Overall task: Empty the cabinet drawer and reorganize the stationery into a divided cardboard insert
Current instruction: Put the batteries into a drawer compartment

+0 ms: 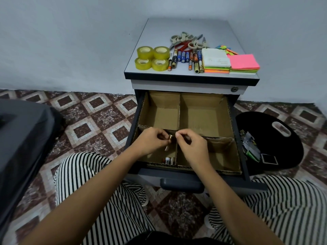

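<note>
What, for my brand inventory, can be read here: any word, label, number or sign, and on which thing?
Nothing reads clearly.
Drawer batteries: red-and-white label, lettering too blurred.
Cabinet-top batteries: labels too small.
White pad: faint print, unreadable.
Held battery in the left hand: label hidden.

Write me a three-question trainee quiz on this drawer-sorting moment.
1. How many yellowish clear tape rolls sit on the grey cabinet top? A three, B four, C six.
2. Fill in: the left hand grips a small cylindrical ____ above the divided brown cardboard insert.
3. True or false: the tape rolls lie inside the insert.
Key: 1 B; 2 battery; 3 false.
</note>
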### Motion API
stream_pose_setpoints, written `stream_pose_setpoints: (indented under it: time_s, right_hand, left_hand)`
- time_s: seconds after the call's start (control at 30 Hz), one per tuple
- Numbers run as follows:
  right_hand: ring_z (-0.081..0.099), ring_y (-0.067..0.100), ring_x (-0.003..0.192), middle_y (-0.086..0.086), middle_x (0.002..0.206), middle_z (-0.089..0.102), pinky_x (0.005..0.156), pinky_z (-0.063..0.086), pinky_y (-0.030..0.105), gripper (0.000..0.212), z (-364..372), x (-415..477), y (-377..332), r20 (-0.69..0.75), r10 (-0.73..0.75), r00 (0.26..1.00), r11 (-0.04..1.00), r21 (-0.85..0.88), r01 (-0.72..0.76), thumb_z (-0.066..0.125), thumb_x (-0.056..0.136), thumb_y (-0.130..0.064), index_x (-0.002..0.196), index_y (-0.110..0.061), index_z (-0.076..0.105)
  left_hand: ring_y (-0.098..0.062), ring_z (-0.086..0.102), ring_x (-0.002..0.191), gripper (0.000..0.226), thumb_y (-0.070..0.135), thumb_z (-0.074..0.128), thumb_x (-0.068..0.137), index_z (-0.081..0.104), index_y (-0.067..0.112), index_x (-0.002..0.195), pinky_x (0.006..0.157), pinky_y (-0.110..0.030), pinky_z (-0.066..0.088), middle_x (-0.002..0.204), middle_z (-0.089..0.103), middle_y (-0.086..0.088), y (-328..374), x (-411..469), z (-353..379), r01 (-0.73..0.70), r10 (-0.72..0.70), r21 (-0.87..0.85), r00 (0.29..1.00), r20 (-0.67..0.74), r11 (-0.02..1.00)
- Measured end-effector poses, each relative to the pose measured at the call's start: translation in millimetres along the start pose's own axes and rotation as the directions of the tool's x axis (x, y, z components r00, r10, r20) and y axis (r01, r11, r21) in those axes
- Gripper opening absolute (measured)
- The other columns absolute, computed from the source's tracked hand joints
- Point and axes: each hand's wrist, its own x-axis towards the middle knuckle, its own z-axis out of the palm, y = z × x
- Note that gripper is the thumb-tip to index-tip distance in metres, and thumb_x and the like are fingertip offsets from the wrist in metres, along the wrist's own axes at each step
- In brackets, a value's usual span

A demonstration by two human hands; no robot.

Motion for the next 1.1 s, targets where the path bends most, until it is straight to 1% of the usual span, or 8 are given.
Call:
stream_pose_setpoints:
  time_s: [0.13, 0.2, 0.33, 0.43, 0.57, 0.67, 0.83, 1.1]
  right_hand:
    - [0.055, -0.001, 0.085, -0.008, 0.092, 0.063, 0.076, 0.041, 0.009, 0.011, -2.8, 1.7, 3.2, -0.122, 0.087, 0.989, 0.996, 0.014, -0.086, 0.055, 0.093, -0.019, 0.097, -0.020, 0.065]
    - [0.055, 0.001, 0.089, -0.006, 0.098, 0.063, 0.075, 0.039, 0.007, 0.011, -3.5, 2.5, 3.8, -0.147, 0.129, 0.981, 0.991, 0.042, -0.124, 0.055, 0.093, -0.018, 0.099, -0.021, 0.064]
    - [0.054, 0.001, 0.090, -0.006, 0.098, 0.062, 0.077, 0.039, 0.008, 0.012, -3.4, 2.2, 2.6, -0.128, 0.131, 0.983, 0.991, 0.038, -0.127, 0.054, 0.093, -0.017, 0.099, -0.020, 0.065]
    - [0.057, 0.005, 0.092, -0.006, 0.096, 0.063, 0.083, 0.046, 0.018, 0.012, -3.7, 1.8, 1.8, -0.123, 0.136, 0.983, 0.990, 0.041, -0.131, 0.054, 0.093, -0.018, 0.098, -0.021, 0.065]
    - [0.056, 0.004, 0.093, -0.008, 0.096, 0.062, 0.078, 0.040, 0.010, 0.013, -3.5, 2.4, 1.2, -0.116, 0.135, 0.984, 0.991, 0.036, -0.131, 0.054, 0.093, -0.017, 0.099, -0.019, 0.065]
    - [0.054, 0.003, 0.093, -0.008, 0.096, 0.062, 0.075, 0.037, 0.006, 0.013, -3.2, 3.0, 1.9, -0.115, 0.137, 0.984, 0.990, 0.034, -0.134, 0.055, 0.093, -0.017, 0.099, -0.017, 0.066]
    - [0.056, 0.004, 0.093, -0.006, 0.096, 0.063, 0.078, 0.041, 0.010, 0.012, -2.3, 2.1, 2.1, -0.114, 0.131, 0.985, 0.991, 0.035, -0.128, 0.055, 0.093, -0.016, 0.098, -0.018, 0.066]
    - [0.056, 0.003, 0.090, -0.009, 0.092, 0.061, 0.076, 0.041, 0.010, 0.012, -2.4, 2.0, 2.1, -0.110, 0.131, 0.985, 0.991, 0.037, -0.128, 0.055, 0.093, -0.016, 0.096, -0.019, 0.065]
  left_hand:
    - [-0.013, 0.062, 0.066, 0.003, 0.015, 0.066, 0.085, 0.064, 0.012, 0.085, 0.066, -0.024, 0.054, 0.075, 0.065, -0.003, -9.5, 8.0, -5.3, 0.242, -0.245, 0.067, 0.968, 0.055, 0.968]
    - [-0.015, 0.062, 0.063, 0.005, 0.012, 0.066, 0.086, 0.064, 0.007, 0.084, 0.066, -0.025, 0.054, 0.073, 0.066, -0.008, -12.8, 10.6, -6.1, 0.331, -0.336, 0.068, 0.936, 0.107, 0.941]
    - [-0.019, 0.064, 0.063, 0.013, 0.009, 0.065, 0.085, 0.067, -0.002, 0.091, 0.068, -0.029, 0.056, 0.082, 0.069, -0.016, -20.0, 17.0, 0.8, 0.392, -0.416, 0.158, 0.893, 0.172, 0.907]
    - [-0.023, 0.068, 0.077, 0.018, 0.008, 0.068, 0.082, 0.066, -0.002, 0.097, 0.078, -0.034, 0.057, 0.091, 0.070, -0.016, -25.8, 18.9, 7.0, 0.392, -0.430, 0.196, 0.876, 0.220, 0.899]
    - [-0.019, 0.057, 0.094, 0.034, 0.014, 0.067, 0.084, 0.058, 0.005, 0.115, 0.080, -0.026, 0.046, 0.103, 0.061, -0.007, -27.5, 15.2, 13.0, 0.333, -0.423, 0.315, 0.860, 0.285, 0.889]
    - [-0.022, 0.057, 0.107, 0.042, 0.017, 0.068, 0.084, 0.054, 0.009, 0.123, 0.085, -0.027, 0.045, 0.118, 0.059, -0.009, -28.0, 15.8, 15.7, 0.288, -0.402, 0.357, 0.863, 0.305, 0.889]
    - [-0.023, 0.059, 0.104, 0.031, 0.013, 0.065, 0.085, 0.060, 0.008, 0.115, 0.080, -0.025, 0.045, 0.114, 0.062, -0.009, -29.0, 15.7, 15.0, 0.265, -0.380, 0.346, 0.866, 0.325, 0.900]
    - [-0.020, 0.060, 0.095, 0.027, 0.012, 0.062, 0.087, 0.061, 0.010, 0.114, 0.083, -0.028, 0.049, 0.112, 0.063, -0.008, -32.1, 17.5, 14.6, 0.228, -0.354, 0.349, 0.865, 0.356, 0.909]
